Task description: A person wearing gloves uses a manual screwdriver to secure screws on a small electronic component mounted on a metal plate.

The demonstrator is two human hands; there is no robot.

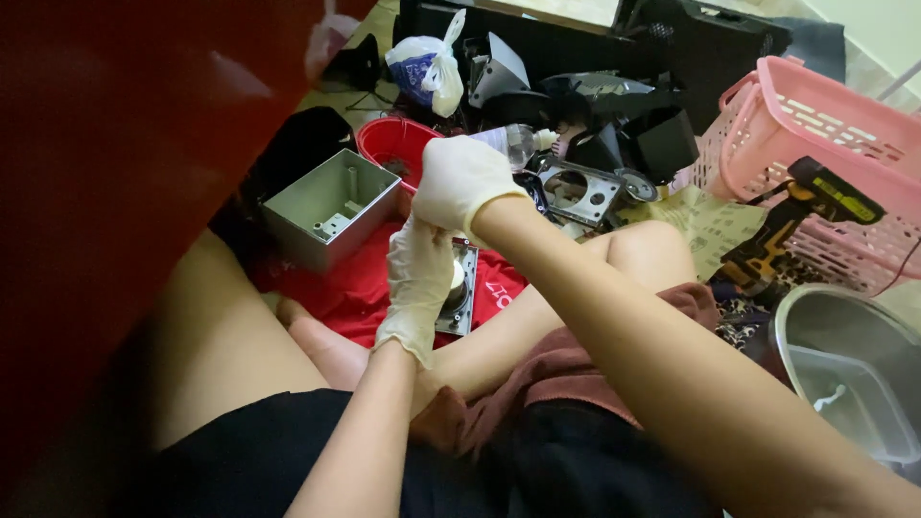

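Note:
Both my hands wear pale latex gloves. My left hand (418, 283) reaches up from below and rests against a small metal plate with a round socket (461, 288) that lies on red cloth (355, 288). My right hand (461, 184) is curled into a fist just above the left one, fingers closed; what it grips is hidden. The two hands touch each other above the plate.
A grey open metal box (329, 208) sits left of the hands, a red bowl (395, 144) behind it. A pink basket (815, 163) with a yellow-black drill (796, 225) stands at right, clear tubs (849, 369) below. Black parts (585, 115) and a knotted plastic bag (427, 67) lie beyond.

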